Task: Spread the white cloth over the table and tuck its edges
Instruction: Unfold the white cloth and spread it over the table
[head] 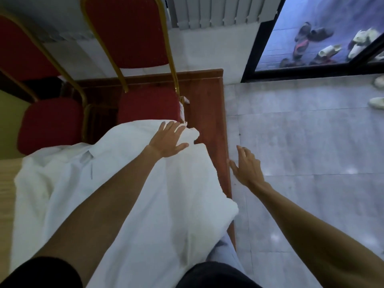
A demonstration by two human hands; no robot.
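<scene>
A rumpled white cloth [128, 183] lies bunched over the table, covering most of it from the lower left to the middle. The brown wooden table [209, 104] shows bare along its right edge and at its far end. My left hand [169, 139] rests flat on the cloth's far right corner, fingers spread and straight. My right hand [247, 166] hovers just past the table's right edge above the floor, fingers relaxed, holding nothing. Whether its thumb touches the edge I cannot tell.
Two red chairs with gold frames [145, 104] [49, 123] stand at the table's far side. Grey tiled floor [301, 142] lies to the right. A dark-framed glass door [320, 32] shows several shoes outside; two pale shoes [377, 94] sit inside.
</scene>
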